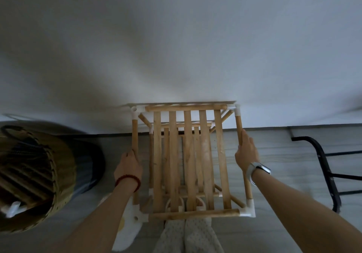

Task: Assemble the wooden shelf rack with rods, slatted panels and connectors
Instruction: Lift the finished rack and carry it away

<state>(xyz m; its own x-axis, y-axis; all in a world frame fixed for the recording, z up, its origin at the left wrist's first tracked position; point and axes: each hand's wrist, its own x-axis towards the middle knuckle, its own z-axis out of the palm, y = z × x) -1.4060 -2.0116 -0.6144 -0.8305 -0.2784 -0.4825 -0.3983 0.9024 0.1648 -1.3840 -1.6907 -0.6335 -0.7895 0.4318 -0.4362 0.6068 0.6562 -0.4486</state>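
A pale wall point(176, 37) and a grey floor point(274, 150) stood behind the rack point(188, 160), which rested upright near the wall. The left hand point(128, 166) was closed around the left side rod point(134, 135); the right hand point(247, 152) gripped the right side rod point(239, 127). The rack seemed light and stiff, but the white connectors point(248, 210) might pull loose, so holding both rods looked safest.

Shelf rack point(188, 162) centre on floor point(274, 150), far end near wall point(176, 37), left hand point(128, 167) on its left side rod, right hand point(247, 153) on right side rod, basket point(37, 176) far left, chair frame point(331, 174) far right, person's feet under near end.
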